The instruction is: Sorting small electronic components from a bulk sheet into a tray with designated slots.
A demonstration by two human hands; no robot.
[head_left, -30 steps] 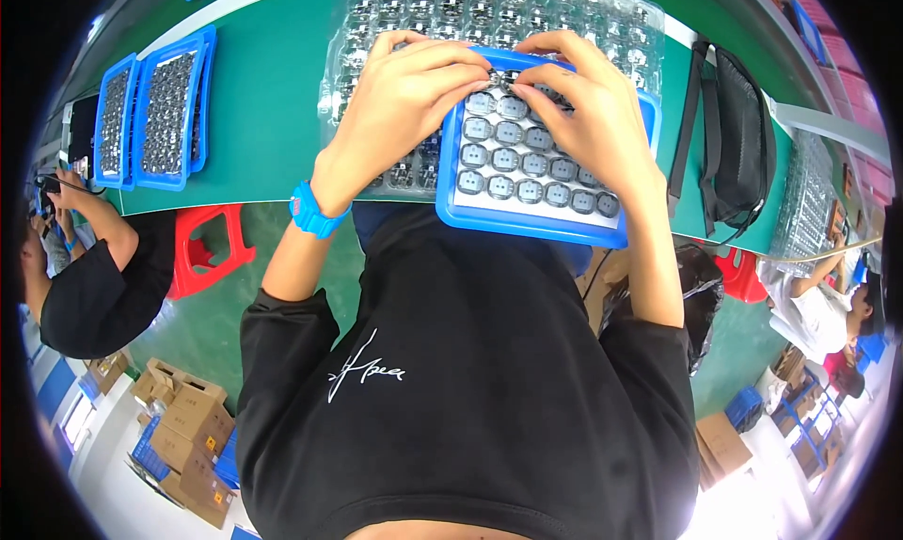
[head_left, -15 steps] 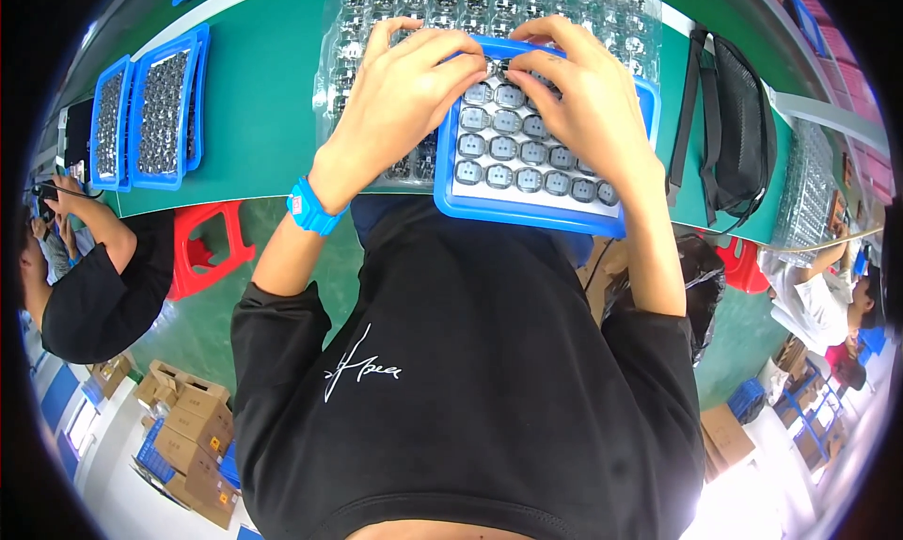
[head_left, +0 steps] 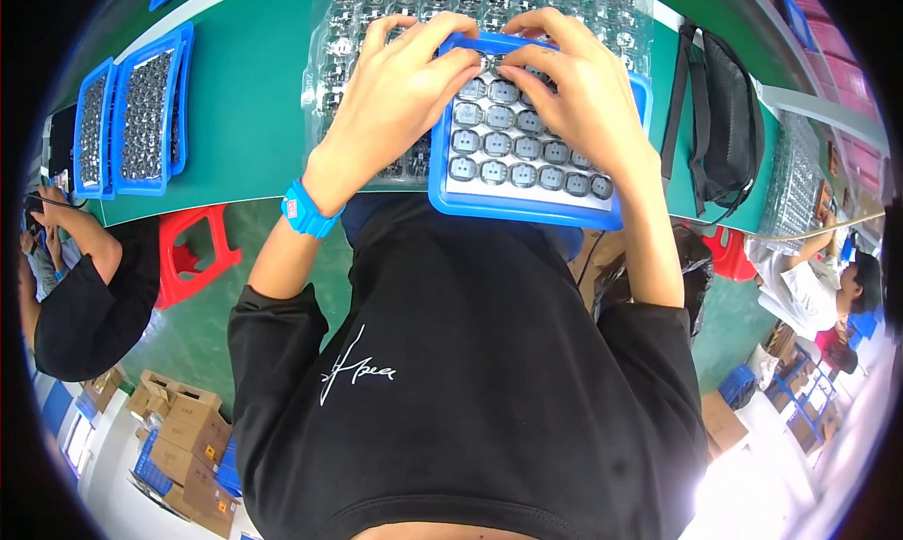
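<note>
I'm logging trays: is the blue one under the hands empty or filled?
Not empty: rows of grey parts sit in the blue tray. The right hand hides some, so whether it's full I cannot tell.

Left hand and right hand curl toward each other, fingertips near but apart.

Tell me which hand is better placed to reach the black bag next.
Right, most likely: the right hand is nearer the black bag, which lies to its right. The left hand is farther off, at the left side of the blue tray.
</note>
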